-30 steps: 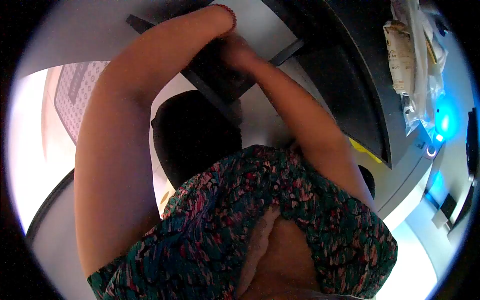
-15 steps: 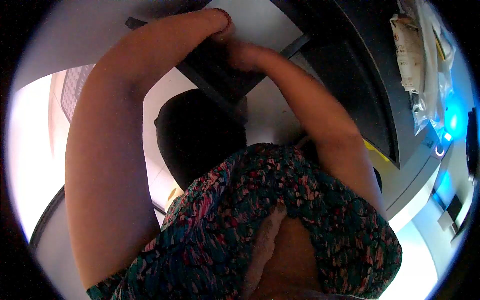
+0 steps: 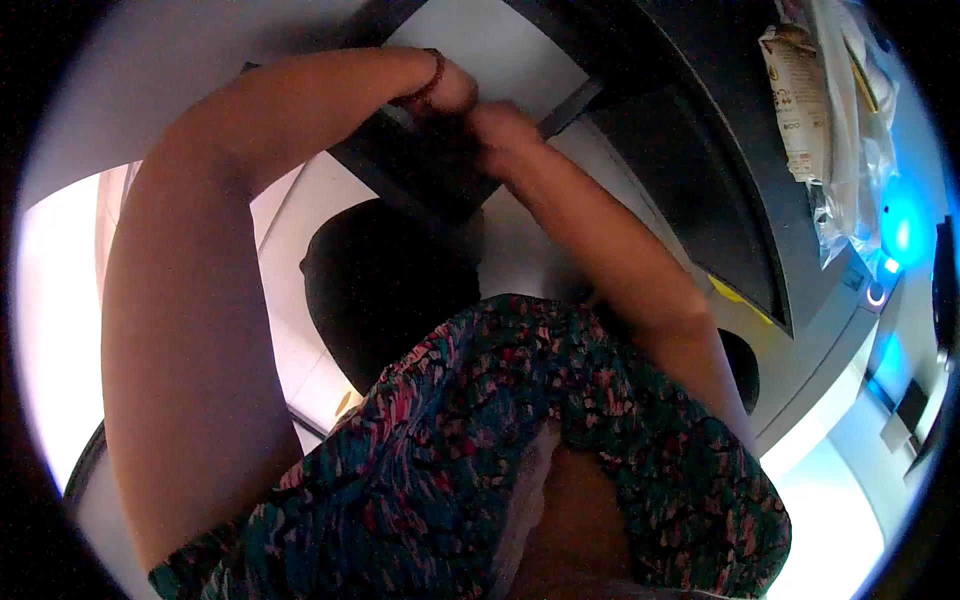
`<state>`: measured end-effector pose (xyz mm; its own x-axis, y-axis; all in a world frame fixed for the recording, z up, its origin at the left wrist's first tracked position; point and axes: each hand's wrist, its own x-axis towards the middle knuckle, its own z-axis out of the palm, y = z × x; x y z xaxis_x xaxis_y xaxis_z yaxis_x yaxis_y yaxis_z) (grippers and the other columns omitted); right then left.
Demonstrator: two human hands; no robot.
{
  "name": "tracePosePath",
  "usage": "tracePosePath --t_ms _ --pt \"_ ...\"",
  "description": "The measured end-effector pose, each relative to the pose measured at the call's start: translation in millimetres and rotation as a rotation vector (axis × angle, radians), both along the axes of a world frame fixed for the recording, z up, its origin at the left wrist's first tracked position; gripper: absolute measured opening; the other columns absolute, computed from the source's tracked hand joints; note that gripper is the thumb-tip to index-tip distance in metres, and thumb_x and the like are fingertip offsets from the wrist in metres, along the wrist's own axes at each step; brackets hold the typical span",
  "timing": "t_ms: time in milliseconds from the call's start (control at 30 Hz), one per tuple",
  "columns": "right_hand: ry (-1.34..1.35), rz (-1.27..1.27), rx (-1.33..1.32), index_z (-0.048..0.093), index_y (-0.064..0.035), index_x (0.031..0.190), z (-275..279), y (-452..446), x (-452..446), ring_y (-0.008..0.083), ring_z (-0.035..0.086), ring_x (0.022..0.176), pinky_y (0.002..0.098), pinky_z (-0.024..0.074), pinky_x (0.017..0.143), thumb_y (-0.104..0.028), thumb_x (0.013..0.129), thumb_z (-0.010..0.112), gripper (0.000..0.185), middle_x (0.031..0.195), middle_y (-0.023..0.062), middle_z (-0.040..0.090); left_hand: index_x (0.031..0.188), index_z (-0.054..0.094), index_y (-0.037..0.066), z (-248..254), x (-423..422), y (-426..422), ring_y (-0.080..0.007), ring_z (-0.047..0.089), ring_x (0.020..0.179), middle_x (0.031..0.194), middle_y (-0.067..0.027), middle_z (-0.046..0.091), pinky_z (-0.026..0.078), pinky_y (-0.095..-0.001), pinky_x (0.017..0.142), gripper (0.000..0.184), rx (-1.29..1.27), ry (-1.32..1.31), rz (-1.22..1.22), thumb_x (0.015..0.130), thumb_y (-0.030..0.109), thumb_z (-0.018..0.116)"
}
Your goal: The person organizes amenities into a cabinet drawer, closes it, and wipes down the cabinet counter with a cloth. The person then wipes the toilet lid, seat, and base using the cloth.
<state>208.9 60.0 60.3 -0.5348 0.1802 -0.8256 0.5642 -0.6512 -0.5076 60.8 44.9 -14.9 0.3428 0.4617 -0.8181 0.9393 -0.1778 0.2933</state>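
Both of my hands are close together over a dark, framed thing (image 3: 400, 165) with black bars, whose kind I cannot make out in the shadow. My left hand (image 3: 455, 90), with a dark beaded bracelet at its wrist, bends down at the near-left side of the dark patch. Its fingers are hidden. Beside it, my right hand (image 3: 505, 135) reaches in from the right, blurred, its fingers turned toward the same dark spot. Whatever lies between the hands is too dark to tell. A pale panel (image 3: 500, 45) shows behind them, inside the black bars.
Below the hands is a black rounded shape (image 3: 385, 290), perhaps my clothed knee. To the right runs a dark curved desk edge (image 3: 720, 130). On it lie a printed paper packet (image 3: 795, 100) and clear plastic wrapping (image 3: 845, 190). A blue light (image 3: 905, 225) glows at the far right.
My left hand has come down and a little right in the view, and more of it shows. My right hand has shifted slightly down, still beside it. The view has moved a little.
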Motion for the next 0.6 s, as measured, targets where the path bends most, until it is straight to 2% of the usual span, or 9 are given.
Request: tracePosePath --t_ms 33,67,167,233,333,367,433,533,600 --pt "-0.020 -0.055 0.015 0.058 0.0014 0.096 -0.6 -4.1 -0.6 0.0297 0.059 0.088 0.0396 0.0485 0.069 -0.009 0.078 0.050 0.022 0.098 0.0146 0.058 0.088 0.067 0.001 12.4 3.3 -1.6 -0.0217 0.060 0.071 0.087 -0.0127 0.066 0.048 -0.0364 0.064 0.021 0.092 -0.025 -0.449 0.072 0.013 0.066" --pt "-0.034 -0.055 0.006 0.058 0.0014 0.096 -22.2 2.2 6.1 0.0297 0.059 0.088 0.0396 0.0485 0.069 -0.009 0.078 0.050 0.022 0.098 0.0146 0.058 0.088 0.067 0.001 2.0 9.4 0.7 -0.0217 0.060 0.071 0.087 -0.0127 0.066 0.048 -0.0364 0.064 0.021 0.085 -0.041 -0.448 0.072 0.013 0.066" --pt "0.006 0.184 0.322 0.058 0.0011 0.097 -100.8 -2.2 -0.8 0.0296 0.058 0.091 0.0417 0.0481 0.073 -0.008 0.077 0.050 0.023 0.098 0.0158 0.058 0.085 0.067 0.003 -13.8 0.7 -14.3 -0.0213 0.059 0.070 0.084 -0.0099 0.067 0.048 -0.0360 0.063 0.019 0.091 -0.276 0.074 0.068 0.012 0.070" --pt "0.085 -0.086 0.365 0.058 0.0009 0.096 -123.0 -9.3 -4.0 0.0298 0.059 0.091 0.0412 0.0472 0.075 -0.008 0.075 0.055 0.023 0.099 0.0145 0.059 0.082 0.066 0.002 -16.4 3.9 -16.8 -0.0205 0.058 0.067 0.078 -0.0071 0.065 0.047 -0.0348 0.059 0.017 0.096 -0.532 0.411 0.067 0.010 0.068" --pt "0.189 -0.233 0.443 0.055 0.0022 0.101 -84.9 0.6 -3.0 0.0278 0.058 0.091 0.0383 0.0469 0.075 -0.006 0.074 0.057 0.029 0.099 0.0134 0.059 0.081 0.064 0.002 35.4 6.2 -7.4 -0.0200 0.057 0.065 0.074 -0.0062 0.064 0.046 -0.0345 0.057 0.015 0.197 -0.521 0.684 0.068 0.010 0.064" --pt "0.242 -0.305 0.481 0.054 0.0029 0.104 -61.2 7.4 -3.4 0.0268 0.058 0.091 0.0368 0.0467 0.075 -0.005 0.073 0.059 0.033 0.099 0.0129 0.058 0.078 0.062 0.001 48.6 10.9 -7.6 -0.0188 0.056 0.064 0.069 -0.0059 0.060 0.045 -0.0349 0.055 0.011 0.112 -0.776 1.176 0.074 0.011 0.058" --pt "0.349 -0.450 0.555 0.051 0.0042 0.109 -17.5 21.2 -3.9 0.0248 0.057 0.091 0.0339 0.0464 0.075 -0.003 0.071 0.061 0.040 0.099 0.0118 0.058 0.092 0.056 0.004 73.2 14.3 16.7 -0.0209 0.054 0.091 0.091 -0.0103 0.059 0.042 -0.0376 0.086 0.033 0.058 -0.525 1.439 0.080 0.034 0.060" --pt "0.477 -0.353 0.625 0.051 0.0036 0.113 6.1 46.2 -0.9 0.0232 0.059 0.085 0.0318 0.0474 0.074 -0.001 0.074 0.058 0.041 0.097 0.0129 0.061 0.083 0.063 0.005 99.8 18.0 27.1 -0.0161 0.052 0.069 0.076 -0.0034 0.057 0.042 -0.0317 0.060 0.014 -0.083 -1.020 1.609 0.082 0.017 0.055" --pt "0.527 -0.363 0.489 0.052 -0.0014 0.117 -10.9 62.7 -2.9 0.0253 0.056 0.096 0.0351 0.0440 0.083 -0.010 0.072 0.063 0.047 0.105 0.0162 0.058 0.084 0.062 0.006 97.5 9.8 28.0 -0.0160 0.052 0.069 0.077 -0.0025 0.057 0.042 -0.0317 0.060 0.014 -0.044 -1.020 1.523 0.082 0.018 0.056"
